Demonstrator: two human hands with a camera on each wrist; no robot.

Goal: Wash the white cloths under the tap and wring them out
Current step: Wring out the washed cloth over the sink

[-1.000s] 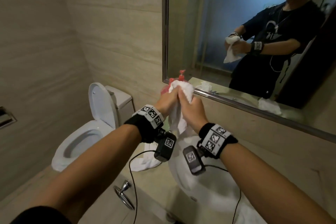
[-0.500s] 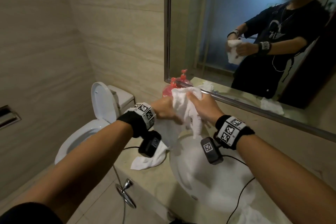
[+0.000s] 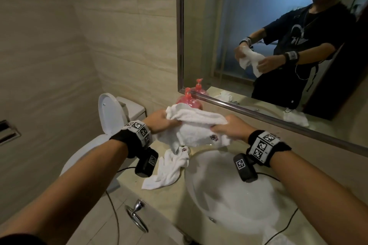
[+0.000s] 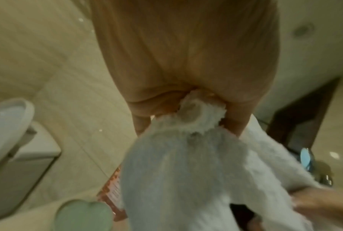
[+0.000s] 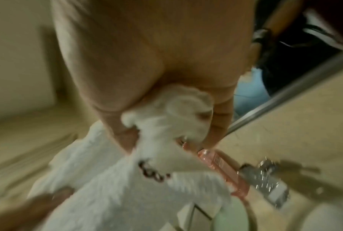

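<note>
Both hands hold one white cloth (image 3: 196, 125) stretched between them above the back rim of the white basin (image 3: 235, 195). My left hand (image 3: 159, 121) grips its left end, my right hand (image 3: 229, 128) grips its right end. The cloth (image 4: 186, 171) bunches out of my left fist, and a fold of the cloth (image 5: 178, 112) with a small dark embroidered mark sticks out of my right fist. A second white cloth (image 3: 169, 171) lies crumpled on the counter left of the basin. The tap (image 5: 265, 179) shows blurred in the right wrist view; no water stream is visible.
A pink soap pump bottle (image 3: 188, 98) stands behind the cloth by the mirror (image 3: 258, 26). A toilet (image 3: 111, 117) with raised lid is to the left. A towel ring (image 3: 137, 219) hangs on the counter front. Another white cloth (image 3: 278, 238) lies at the basin's near right edge.
My hands have drawn apart sideways and dropped lower; the cloth, earlier bunched upright between them, is now pulled out into a horizontal band.
</note>
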